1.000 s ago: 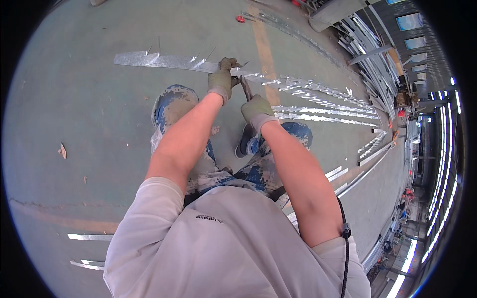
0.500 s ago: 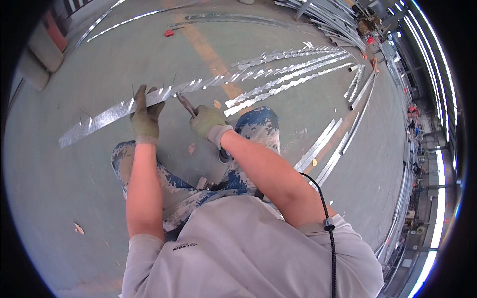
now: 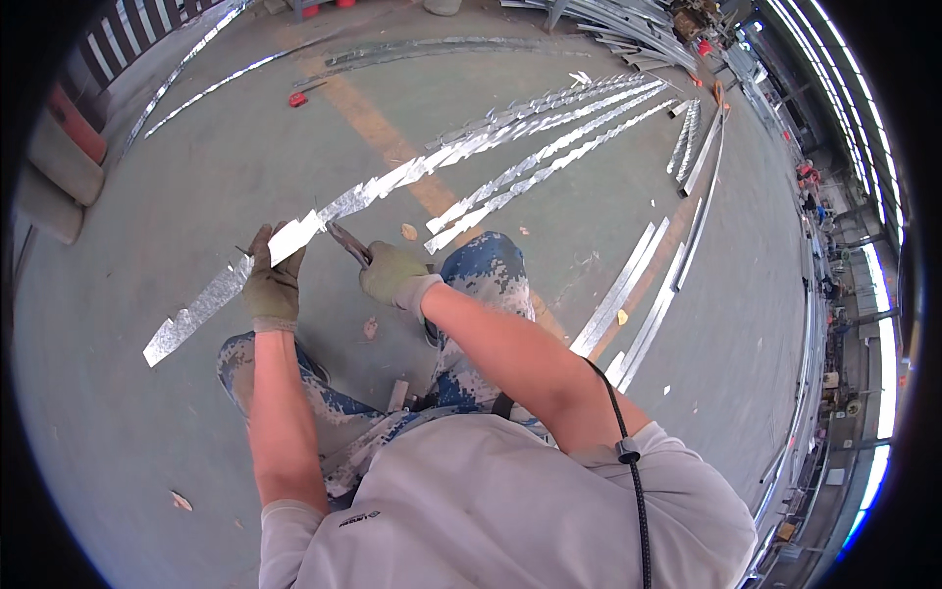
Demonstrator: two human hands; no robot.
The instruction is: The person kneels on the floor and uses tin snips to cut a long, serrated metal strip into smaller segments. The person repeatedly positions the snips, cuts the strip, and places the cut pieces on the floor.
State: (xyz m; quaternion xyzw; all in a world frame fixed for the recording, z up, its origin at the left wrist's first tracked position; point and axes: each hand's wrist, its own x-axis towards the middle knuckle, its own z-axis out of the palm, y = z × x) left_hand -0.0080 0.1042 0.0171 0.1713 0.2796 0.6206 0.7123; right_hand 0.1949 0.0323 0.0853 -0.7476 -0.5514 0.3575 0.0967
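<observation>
A long galvanized metal strip with notched, bent tabs along its edges slants across in front of me. My left hand, in an olive work glove, is closed around its near part, fingers wrapped over the edge. In my gloved right hand is a pair of pliers, its jaws against the strip's edge just right of my left hand. Whether the jaws are closed on a tab is too small to tell. Farther right, the strip runs toward other notched metal strips on the floor.
Plain metal channels lie on the floor to my right. A heap of metal profiles stands at the far right. A small red tape measure sits beyond the yellow floor line. Grey rounded posts stand at the left.
The held strip has tilted, its left end coming nearer to me and its face turning. Both hands have moved slightly nearer with it; the pliers stay at the strip's edge. My view has shifted.
</observation>
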